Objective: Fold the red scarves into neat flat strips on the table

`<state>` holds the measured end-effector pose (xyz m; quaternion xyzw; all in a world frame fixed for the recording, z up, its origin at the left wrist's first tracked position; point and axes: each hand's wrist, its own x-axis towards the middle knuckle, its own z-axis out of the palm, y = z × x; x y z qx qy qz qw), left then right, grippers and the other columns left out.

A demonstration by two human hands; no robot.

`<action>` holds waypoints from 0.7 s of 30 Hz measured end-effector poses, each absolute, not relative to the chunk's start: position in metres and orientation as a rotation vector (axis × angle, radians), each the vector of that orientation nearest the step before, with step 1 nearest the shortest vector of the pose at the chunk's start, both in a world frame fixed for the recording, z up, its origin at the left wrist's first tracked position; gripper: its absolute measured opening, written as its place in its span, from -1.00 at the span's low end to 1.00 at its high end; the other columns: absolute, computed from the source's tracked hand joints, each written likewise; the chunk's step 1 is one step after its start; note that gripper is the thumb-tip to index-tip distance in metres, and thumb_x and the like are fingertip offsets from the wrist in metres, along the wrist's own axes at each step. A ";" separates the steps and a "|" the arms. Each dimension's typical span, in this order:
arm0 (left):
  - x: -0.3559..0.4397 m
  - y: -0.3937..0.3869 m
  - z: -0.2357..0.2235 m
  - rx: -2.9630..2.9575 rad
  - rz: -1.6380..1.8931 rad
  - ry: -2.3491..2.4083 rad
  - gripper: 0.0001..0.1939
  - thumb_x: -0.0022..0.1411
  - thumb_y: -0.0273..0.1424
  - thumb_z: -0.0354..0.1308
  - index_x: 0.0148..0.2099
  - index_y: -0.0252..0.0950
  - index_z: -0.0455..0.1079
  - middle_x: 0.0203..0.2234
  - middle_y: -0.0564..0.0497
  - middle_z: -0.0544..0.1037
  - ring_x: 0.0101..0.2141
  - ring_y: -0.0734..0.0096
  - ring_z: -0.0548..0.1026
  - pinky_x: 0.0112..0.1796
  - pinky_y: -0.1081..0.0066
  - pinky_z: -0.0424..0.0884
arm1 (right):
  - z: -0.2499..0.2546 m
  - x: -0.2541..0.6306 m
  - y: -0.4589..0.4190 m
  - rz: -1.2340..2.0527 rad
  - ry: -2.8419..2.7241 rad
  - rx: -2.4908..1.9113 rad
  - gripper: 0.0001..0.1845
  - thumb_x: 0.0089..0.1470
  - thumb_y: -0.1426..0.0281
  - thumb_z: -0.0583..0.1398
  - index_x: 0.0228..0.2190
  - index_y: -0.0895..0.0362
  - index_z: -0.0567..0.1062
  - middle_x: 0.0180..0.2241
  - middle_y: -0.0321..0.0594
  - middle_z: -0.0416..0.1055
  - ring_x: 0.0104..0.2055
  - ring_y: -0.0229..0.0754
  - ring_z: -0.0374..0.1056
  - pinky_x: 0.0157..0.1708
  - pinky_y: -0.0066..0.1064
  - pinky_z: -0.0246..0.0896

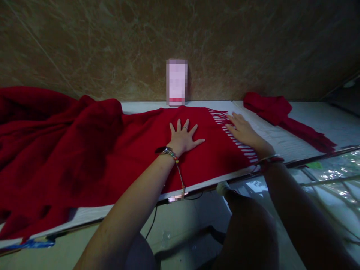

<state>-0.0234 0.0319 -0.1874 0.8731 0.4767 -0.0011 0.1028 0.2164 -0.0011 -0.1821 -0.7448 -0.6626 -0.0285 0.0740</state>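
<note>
A red fringed scarf (146, 150) lies across the white tabletop, smooth in the middle and heaped in loose folds at the left. My left hand (182, 138) rests on its flat part with the fingers spread wide. Over the tassels at the scarf's right end is my right hand (244, 129), its fingers stretched out and holding nothing. Between the hands, the cloth lies flat. I wear a beaded bracelet and what looks like a watch on the left wrist, and bands on the right.
Another red cloth piece (281, 116), folded, lies on the white table (270, 144) at the right. A blurred pale phone-like object (177, 82) leans against the brown marbled wall (112, 48). Clear plastic wrapping (337, 168) sits below the table's right edge. A blue strip (36, 243) hangs at the front left.
</note>
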 end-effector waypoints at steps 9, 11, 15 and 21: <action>-0.025 0.035 -0.188 2.460 -0.026 1.514 -0.24 0.23 0.15 -0.30 0.37 -0.07 -0.13 0.36 -0.03 -0.22 0.29 -0.23 -0.29 0.16 -0.26 -0.25 | -0.203 0.211 0.024 0.198 -2.262 -2.197 -0.39 0.22 0.12 -0.23 0.26 -0.05 0.03 0.33 -0.25 -0.09 0.36 -0.03 -0.24 0.24 0.14 -0.25; -0.024 0.036 -0.189 2.465 -0.020 1.515 -0.24 0.22 0.15 -0.30 0.37 -0.06 -0.13 0.36 -0.04 -0.22 0.29 -0.23 -0.30 0.16 -0.26 -0.26 | -0.203 0.223 0.022 0.183 -2.212 -2.265 -0.39 0.22 0.15 -0.25 0.26 -0.04 0.04 0.33 -0.27 -0.10 0.36 -0.03 -0.25 0.24 0.15 -0.24; -0.024 0.036 -0.190 2.472 -0.007 1.518 -0.25 0.23 0.15 -0.29 0.36 -0.05 -0.12 0.36 -0.04 -0.21 0.29 -0.22 -0.29 0.16 -0.26 -0.25 | -0.198 0.247 0.021 0.161 -2.073 -2.457 -0.36 0.22 0.18 -0.28 0.26 0.04 0.05 0.33 -0.21 -0.10 0.35 0.03 -0.22 0.22 0.21 -0.22; -0.024 0.037 -0.191 2.468 -0.008 1.507 -0.26 0.23 0.14 -0.29 0.36 -0.06 -0.11 0.36 -0.04 -0.20 0.29 -0.21 -0.29 0.16 -0.25 -0.26 | -0.193 0.255 0.024 -0.125 -1.983 -2.372 -0.33 0.20 0.10 -0.26 0.24 0.09 0.11 0.32 -0.06 -0.06 0.33 0.15 -0.16 0.18 0.28 -0.19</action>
